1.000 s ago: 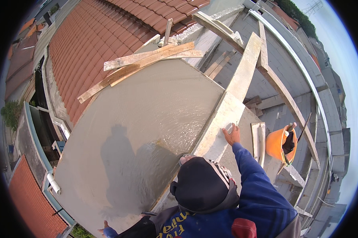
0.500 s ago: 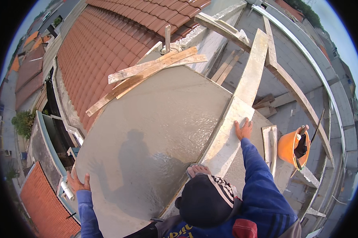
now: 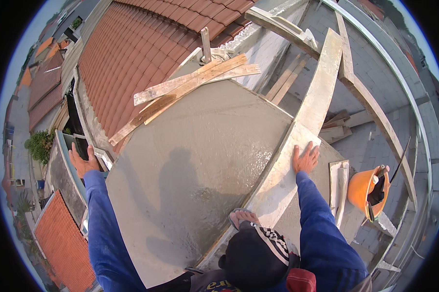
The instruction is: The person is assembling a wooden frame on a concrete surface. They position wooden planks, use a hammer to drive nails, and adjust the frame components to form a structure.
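My left hand (image 3: 84, 160) is raised in the air past the left edge of the slab, palm forward, fingers apart and holding nothing. My right hand (image 3: 305, 158) lies flat on a pale wooden board (image 3: 273, 187), its fingers spread. This board runs lengthwise across a wet, smooth grey concrete slab (image 3: 205, 131), and a long plank (image 3: 321, 80) continues from its far end. A sandalled foot (image 3: 242, 217) rests at the board's near end. My shadow falls across the wet surface left of the board.
Several loose planks (image 3: 180, 92) lie crossed at the slab's far left edge, beside a red tiled roof (image 3: 127, 63). An orange bucket (image 3: 358, 192) holding tools stands right of two short boards (image 3: 337, 190). Timber beams (image 3: 375, 109) span the right side. Lower roofs and a drop lie left.
My left hand has moved up and farther out, past the slab's edge. My right hand stays on the board, its fingers a little more spread. The view has shifted slightly.
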Motion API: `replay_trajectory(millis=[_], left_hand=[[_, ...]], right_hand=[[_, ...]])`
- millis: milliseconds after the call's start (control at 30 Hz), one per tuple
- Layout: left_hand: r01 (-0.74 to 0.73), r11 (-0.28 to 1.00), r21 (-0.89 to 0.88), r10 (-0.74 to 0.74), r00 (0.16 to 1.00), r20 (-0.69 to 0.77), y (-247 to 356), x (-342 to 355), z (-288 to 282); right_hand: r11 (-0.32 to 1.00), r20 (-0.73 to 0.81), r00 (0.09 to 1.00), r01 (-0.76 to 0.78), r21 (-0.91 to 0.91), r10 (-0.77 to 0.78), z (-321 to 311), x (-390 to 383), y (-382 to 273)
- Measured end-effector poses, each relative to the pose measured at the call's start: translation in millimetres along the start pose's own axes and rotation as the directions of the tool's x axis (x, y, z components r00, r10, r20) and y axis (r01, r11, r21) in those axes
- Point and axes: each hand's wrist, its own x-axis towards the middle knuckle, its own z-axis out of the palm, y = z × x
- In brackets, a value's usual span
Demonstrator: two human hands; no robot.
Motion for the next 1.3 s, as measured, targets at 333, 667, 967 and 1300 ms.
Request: replay_trajectory(millis=[333,667,967,1300], left_hand=[[0.806,0.425,-0.412,-0.465,0.585,0.664,147.7,10.1,106.9],[0.215,0.768,-0.604,0.174,0.837,0.519,251.5,-26.1,160.4],[0.126,0.861,-0.493,0.224,0.776,0.589,263.0,-34.9,199.6],[0.131,0.898,-0.419,0.236,0.662,0.711,366.9,-86.8,211.9]], right_hand=[[1.0,0.084,0.996,-0.008,0.0,0.008,-11.7,0.5,-7.0],[0.999,0.156,0.987,-0.04,-0.018,0.043,-23.2,6.4,-9.4],[0.998,0.157,0.988,-0.02,0.062,0.01,-23.6,3.9,-11.2],[0.999,0.193,0.981,-0.022,-0.024,0.027,-25.6,8.8,-10.1]])
